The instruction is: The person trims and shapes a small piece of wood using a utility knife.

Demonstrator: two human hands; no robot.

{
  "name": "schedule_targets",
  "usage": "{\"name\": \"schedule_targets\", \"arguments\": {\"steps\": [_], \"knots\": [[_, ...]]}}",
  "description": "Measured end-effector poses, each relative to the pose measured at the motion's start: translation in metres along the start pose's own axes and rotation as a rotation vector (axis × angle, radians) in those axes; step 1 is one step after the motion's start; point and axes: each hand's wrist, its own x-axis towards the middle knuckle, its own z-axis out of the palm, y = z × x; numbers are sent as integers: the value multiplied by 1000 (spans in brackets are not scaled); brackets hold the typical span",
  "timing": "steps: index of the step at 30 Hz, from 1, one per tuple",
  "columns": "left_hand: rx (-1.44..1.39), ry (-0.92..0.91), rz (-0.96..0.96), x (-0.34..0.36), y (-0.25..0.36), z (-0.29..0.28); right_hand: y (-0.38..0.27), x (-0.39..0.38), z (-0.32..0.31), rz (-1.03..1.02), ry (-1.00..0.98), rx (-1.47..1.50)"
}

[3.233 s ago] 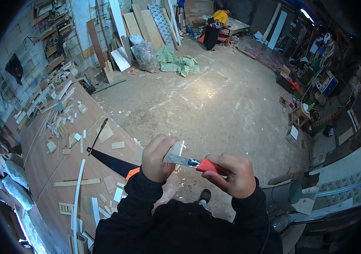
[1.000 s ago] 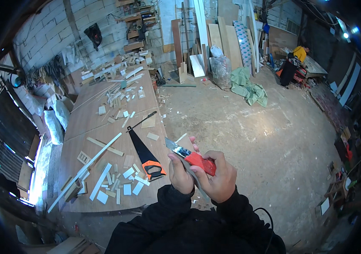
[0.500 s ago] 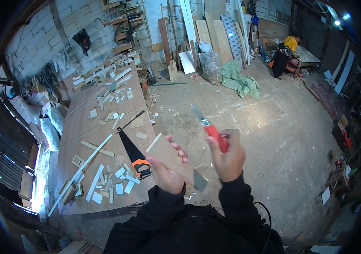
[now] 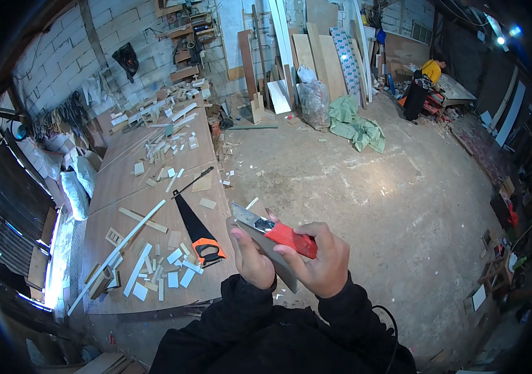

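Laying the blade low and even on the wood, with light strokes and the left thumb well clear of its edge, looks the way to do this well. I see the red-handled knife (image 4: pixel 288 239) over the upper end of the board (image 4: pixel 283 269), held up beside the bench (image 4: pixel 107 218). The right hand (image 4: pixel 323 268) has its fingers wrapped round the handle; the left hand (image 4: pixel 256 265) clamps the board, thumb nearest, fingers mostly hidden behind.

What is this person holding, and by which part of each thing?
The right grip holds a bladed tool by its red handle; the left grip holds a flat board by its sides, toward the far end.
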Motion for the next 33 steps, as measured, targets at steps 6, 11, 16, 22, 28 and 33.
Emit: {"name": "schedule_targets", "arguments": {"steps": [6, 11, 16, 22, 28, 33], "knots": [[90, 91, 45, -4, -1, 6, 11, 2, 2, 15, -16, -89], [12, 16, 28, -9, -7, -4, 35, 17, 2, 221, 42, -207], [-140, -88, -166, 7, 4, -20, 81, 18, -22, 323, 174, 75], [-113, 72, -227, 30, 12, -56, 81, -20, -22, 432, 28, 458], [186, -22, -309, 24, 18, -125, 120, -71, -12, 652, -110, 407], [251, 106, -320, 7, 25, -166, 139, -111, 8, 741, -196, 425]]}}
